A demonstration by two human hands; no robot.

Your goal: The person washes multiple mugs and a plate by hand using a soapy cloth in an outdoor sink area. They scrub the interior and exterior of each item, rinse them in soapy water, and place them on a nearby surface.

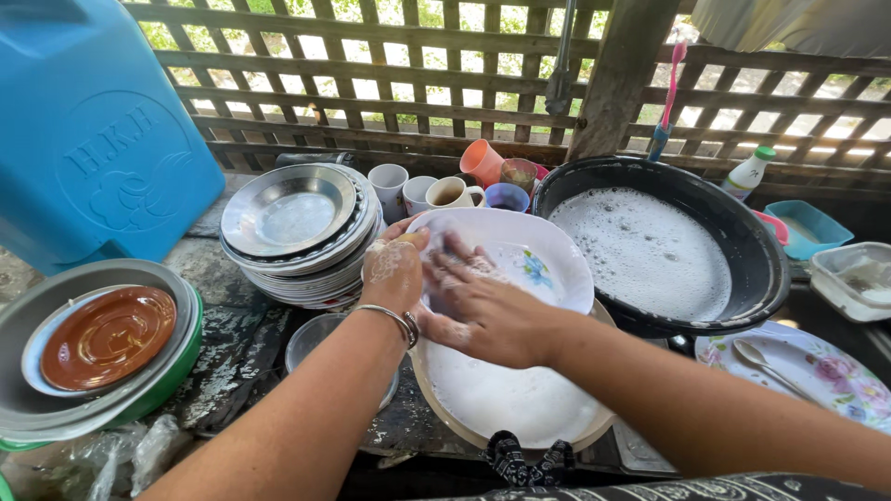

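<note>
While a white plate is scrubbed at the centre of the frame, the scene is read as follows:

Plate: a white plate with a blue flower print is held tilted over a foam-filled basin at lower centre.

Left hand: the left hand, soapy and wearing a bangle, is clamped on the plate's left rim.

Right hand: the right hand is laid flat on the plate's face, fingers spread; nothing is seen gripped, and whether a sponge lies under it cannot be told.

Surroundings: a stack of metal plates is seen at left, cups behind, a black pan of suds at right.

Risk: with soap on both hands, the plate could be let slip into the basin and chipped, judging from the one-sided grip.
</note>
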